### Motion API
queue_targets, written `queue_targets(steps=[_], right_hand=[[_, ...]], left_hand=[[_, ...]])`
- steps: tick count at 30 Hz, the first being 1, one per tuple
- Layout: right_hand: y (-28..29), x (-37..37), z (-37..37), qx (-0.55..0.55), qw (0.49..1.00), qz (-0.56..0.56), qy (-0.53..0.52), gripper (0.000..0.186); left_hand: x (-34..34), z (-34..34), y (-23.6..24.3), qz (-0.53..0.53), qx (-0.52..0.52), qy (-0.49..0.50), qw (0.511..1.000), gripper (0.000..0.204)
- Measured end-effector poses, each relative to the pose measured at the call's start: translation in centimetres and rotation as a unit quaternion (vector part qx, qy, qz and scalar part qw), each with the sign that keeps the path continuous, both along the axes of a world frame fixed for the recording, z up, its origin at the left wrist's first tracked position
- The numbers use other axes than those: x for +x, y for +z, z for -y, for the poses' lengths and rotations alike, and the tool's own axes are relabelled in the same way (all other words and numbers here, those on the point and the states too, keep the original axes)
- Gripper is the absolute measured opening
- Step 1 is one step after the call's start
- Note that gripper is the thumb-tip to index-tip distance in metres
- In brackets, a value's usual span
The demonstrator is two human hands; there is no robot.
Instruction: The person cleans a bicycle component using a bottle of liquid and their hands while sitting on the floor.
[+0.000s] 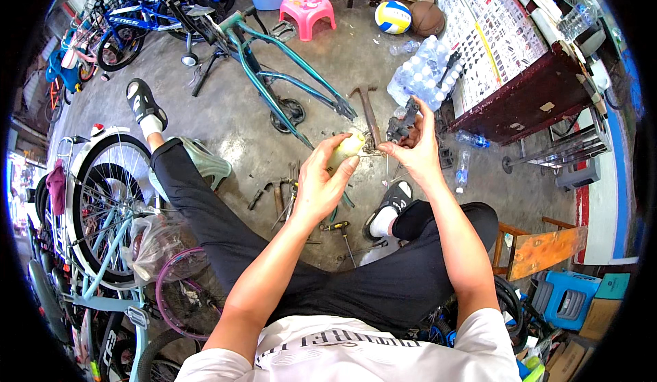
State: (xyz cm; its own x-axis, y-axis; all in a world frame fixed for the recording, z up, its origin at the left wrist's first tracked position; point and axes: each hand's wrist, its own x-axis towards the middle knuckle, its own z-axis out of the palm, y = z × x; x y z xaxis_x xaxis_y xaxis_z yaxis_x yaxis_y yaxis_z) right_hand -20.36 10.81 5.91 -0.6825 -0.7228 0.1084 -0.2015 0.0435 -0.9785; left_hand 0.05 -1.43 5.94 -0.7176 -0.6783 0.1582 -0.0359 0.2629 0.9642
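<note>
My left hand (319, 182) is closed around a small pale-yellow bottle (350, 145), its tip pointing up and to the right. My right hand (423, 151) grips a black mechanical part (402, 125), which looks like a bicycle component; its exact kind is not clear. Bottle and part are a short way apart, both held above the floor in front of me. Just beyond and between my hands lies a hammer (370, 116) with a brown handle. A green bicycle frame (274, 75) without wheels rests on the floor ahead.
Pliers, screwdrivers and another hammer (278, 197) lie below my left hand. Water bottles (430, 71), two balls (393, 17) and a pink stool (306, 11) stand farther off. A dark red cabinet (520, 95) is on the right, and bicycle wheels (113, 197) are on the left.
</note>
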Motion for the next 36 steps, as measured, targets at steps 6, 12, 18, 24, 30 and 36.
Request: queue_targets(steps=[6, 12, 18, 24, 30, 36], right_hand=[[-0.5, -0.1, 0.1, -0.015, 1.0, -0.019, 0.01, 0.125], [0.3, 0.3, 0.1, 0.009, 1.0, -0.012, 0.002, 0.126], [-0.1, 0.2, 0.0, -0.045, 0.998, 0.009, 0.041, 0.116], [1.2, 0.3, -0.9, -0.093, 0.976, 0.168, 0.106, 0.099], [0.9, -0.2, -1.0, -0.12, 0.957, 0.246, 0.098, 0.088], [1.2, -0.1, -0.7, -0.159, 0.945, 0.267, 0.106, 0.077]], left_hand=[[-0.1, -0.3, -0.5, -0.003, 0.006, -0.001, 1.0, 0.043], [-0.2, -0.4, -0.8, -0.001, -0.01, -0.008, 1.0, 0.044], [0.0, -0.4, -0.4, 0.016, -0.01, -0.005, 1.0, 0.045], [-0.3, -0.8, -0.3, 0.017, 0.0, 0.001, 1.0, 0.046], [-0.3, -1.1, -0.4, 0.01, -0.018, 0.005, 1.0, 0.046], [-0.2, -0.9, 0.2, 0.028, -0.064, 0.002, 0.998, 0.045]])
